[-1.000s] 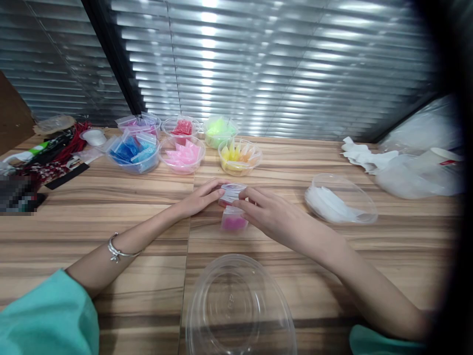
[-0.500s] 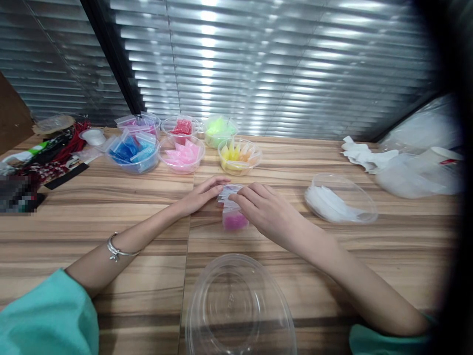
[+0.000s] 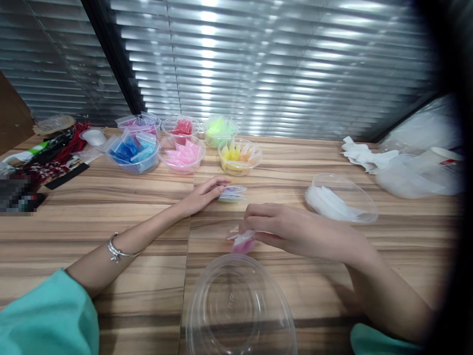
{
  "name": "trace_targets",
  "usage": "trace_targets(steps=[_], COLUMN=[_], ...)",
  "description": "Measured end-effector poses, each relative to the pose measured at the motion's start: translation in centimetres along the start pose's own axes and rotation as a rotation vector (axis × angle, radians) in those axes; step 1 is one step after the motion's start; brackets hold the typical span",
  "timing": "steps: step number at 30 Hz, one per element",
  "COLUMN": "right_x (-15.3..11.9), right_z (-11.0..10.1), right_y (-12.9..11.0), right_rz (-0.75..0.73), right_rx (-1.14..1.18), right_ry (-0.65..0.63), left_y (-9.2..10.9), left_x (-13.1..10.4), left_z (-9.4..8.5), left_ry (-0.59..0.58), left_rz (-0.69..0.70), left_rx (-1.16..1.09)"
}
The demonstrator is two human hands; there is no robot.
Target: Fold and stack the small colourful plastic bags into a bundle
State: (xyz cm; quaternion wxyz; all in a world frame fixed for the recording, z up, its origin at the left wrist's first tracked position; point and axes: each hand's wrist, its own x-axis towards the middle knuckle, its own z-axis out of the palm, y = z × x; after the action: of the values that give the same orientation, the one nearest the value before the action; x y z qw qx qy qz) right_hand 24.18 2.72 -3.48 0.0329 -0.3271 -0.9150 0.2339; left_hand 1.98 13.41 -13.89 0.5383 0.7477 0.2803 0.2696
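My right hand (image 3: 266, 227) pinches small clear bags with pink contents (image 3: 243, 242), held just beyond the rim of a clear round plastic container (image 3: 236, 305) near the front. My left hand (image 3: 207, 194) rests on the wooden table, its fingertips touching the left side of a small stack of clear bags (image 3: 232, 193). The fingers of that hand are spread a little and hold nothing visible between them. How many bags the right hand holds cannot be made out.
Behind stand bowls of blue (image 3: 133, 153), pink (image 3: 183, 155), red (image 3: 183, 127), green (image 3: 220, 130) and yellow-orange bags (image 3: 240, 157). A container of white bags (image 3: 332, 203) is at the right. Cords (image 3: 72, 148) lie far left, plastic bags (image 3: 410, 175) far right.
My right hand has moved from the stack toward me, carrying the pink bags closer to the front container. My left hand has stayed in place.
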Motion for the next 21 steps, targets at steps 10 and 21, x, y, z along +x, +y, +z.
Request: trace_targets(steps=[10,21], right_x=[1.1,1.8], right_z=[1.3,1.5], right_y=[1.1,1.5], right_rz=[0.177,0.083], right_rx=[-0.226,-0.519], right_ry=[0.183,0.194], left_y=[-0.7,-0.6], left_x=[0.2,0.1], left_z=[-0.1,0.0], left_ry=[0.002,0.031], left_rz=[-0.011,-0.026], left_rx=[-0.031,-0.043])
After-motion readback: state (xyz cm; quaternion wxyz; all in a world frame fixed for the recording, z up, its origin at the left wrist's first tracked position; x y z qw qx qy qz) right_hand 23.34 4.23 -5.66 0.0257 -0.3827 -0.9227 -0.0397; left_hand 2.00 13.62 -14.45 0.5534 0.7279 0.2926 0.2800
